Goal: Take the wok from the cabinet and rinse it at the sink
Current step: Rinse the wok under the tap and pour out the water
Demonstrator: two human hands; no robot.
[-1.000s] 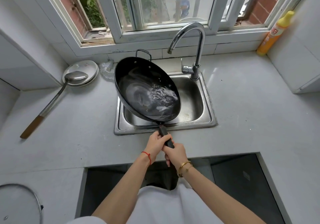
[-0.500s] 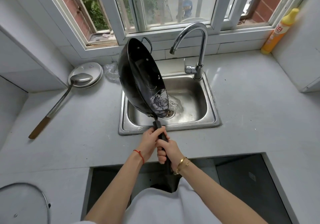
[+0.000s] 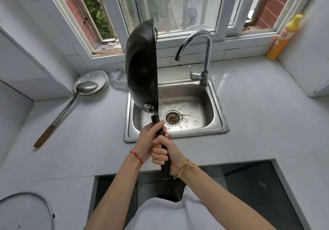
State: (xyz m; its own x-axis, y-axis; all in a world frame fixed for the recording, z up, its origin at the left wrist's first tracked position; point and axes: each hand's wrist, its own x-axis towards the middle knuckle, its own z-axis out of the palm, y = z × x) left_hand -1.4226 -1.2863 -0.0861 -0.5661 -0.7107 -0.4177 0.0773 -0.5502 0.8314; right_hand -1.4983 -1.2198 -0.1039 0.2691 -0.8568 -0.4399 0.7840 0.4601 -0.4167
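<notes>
The black wok (image 3: 141,67) stands on edge over the left side of the steel sink (image 3: 218,121), its dark underside facing left and its rim nearly vertical. Both hands grip its long black handle: my left hand (image 3: 148,141) is higher up, my right hand (image 3: 166,154) just below it. The sink basin is wet around the drain (image 3: 172,120). The chrome tap (image 3: 201,51) arches over the back of the sink with no water running from it.
A long steel ladle (image 3: 71,103) rests with its bowl on a metal plate (image 3: 93,81) on the counter at left. A yellow detergent bottle (image 3: 284,36) stands at the back right corner. A glass lid (image 3: 26,210) lies at bottom left. An open recess (image 3: 249,181) lies below the counter edge.
The wok has gone from a shallow tilt holding water to standing fully on edge. The water has poured out into the sink. Both hands stayed on the handle.
</notes>
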